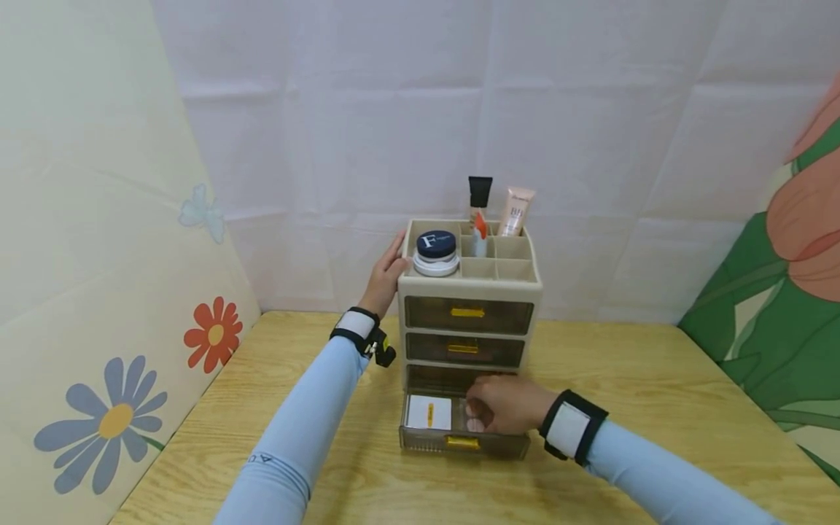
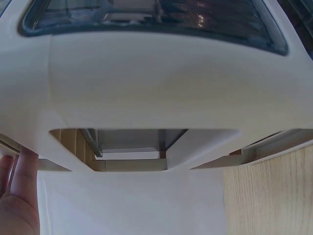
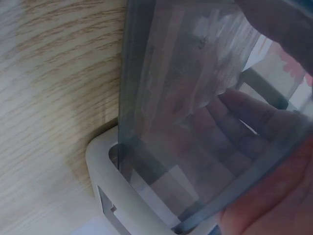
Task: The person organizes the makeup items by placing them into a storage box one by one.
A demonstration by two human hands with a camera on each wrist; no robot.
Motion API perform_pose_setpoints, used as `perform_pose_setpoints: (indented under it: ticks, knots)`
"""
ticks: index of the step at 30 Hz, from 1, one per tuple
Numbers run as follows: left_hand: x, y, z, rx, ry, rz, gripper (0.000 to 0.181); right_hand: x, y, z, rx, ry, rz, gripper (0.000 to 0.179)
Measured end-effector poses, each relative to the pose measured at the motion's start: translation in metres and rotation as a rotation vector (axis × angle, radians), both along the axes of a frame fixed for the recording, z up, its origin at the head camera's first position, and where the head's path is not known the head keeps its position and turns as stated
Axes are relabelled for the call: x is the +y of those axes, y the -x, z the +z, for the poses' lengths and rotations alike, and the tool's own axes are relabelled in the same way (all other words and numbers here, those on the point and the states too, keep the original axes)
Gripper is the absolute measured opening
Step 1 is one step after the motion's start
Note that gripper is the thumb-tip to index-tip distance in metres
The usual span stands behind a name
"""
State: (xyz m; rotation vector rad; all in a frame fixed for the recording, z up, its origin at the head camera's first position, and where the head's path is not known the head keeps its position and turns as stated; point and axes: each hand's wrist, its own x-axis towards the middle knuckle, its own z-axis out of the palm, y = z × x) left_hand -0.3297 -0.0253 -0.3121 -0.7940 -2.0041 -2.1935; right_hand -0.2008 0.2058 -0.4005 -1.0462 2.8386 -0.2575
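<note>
A cream storage organizer with smoky drawers stands on the table. My left hand rests against its upper left side; in the left wrist view, straight fingers touch its edge. The bottom drawer is pulled out. My right hand reaches into its right part, fingers curled around a pale, clear-wrapped packet. Through the drawer's see-through wall, the right wrist view shows the fingers at the crinkled packet. A white square box with an orange strip lies in the drawer's left part.
On top stand a dark-lidded round jar over a white round case, a black-capped tube, a pink tube and an orange-and-white item. Two upper drawers are closed. A white cloth hangs behind.
</note>
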Motion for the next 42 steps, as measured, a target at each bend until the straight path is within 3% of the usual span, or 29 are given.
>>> perform_pose_setpoints:
  ticks: [8, 22, 32, 34, 39, 42]
  knots:
    - [0.003, 0.003, -0.004, 0.029, 0.01, 0.032, 0.062, -0.002, -0.001, -0.001, -0.045, -0.017, -0.031, 0.017]
    - [0.003, 0.002, 0.001, 0.018, 0.012, 0.035, 0.059, -0.004, 0.001, -0.004, -0.053, -0.034, -0.042, 0.017]
    - [0.001, 0.002, -0.003, 0.017, 0.009, 0.028, 0.06, -0.005, -0.004, 0.002, -0.073, -0.006, -0.019, 0.017]
    - [0.001, 0.002, -0.004, 0.017, 0.008, 0.025, 0.06, -0.003, -0.005, 0.006, -0.038, -0.012, -0.017, 0.021]
    - [0.0, 0.002, -0.004, 0.009, 0.011, 0.026, 0.059, 0.0, -0.013, 0.028, 0.042, 0.044, -0.006, 0.049]
    - [0.001, 0.001, -0.003, 0.01, 0.018, 0.026, 0.059, 0.001, -0.021, 0.039, 0.124, 0.095, 0.034, 0.047]
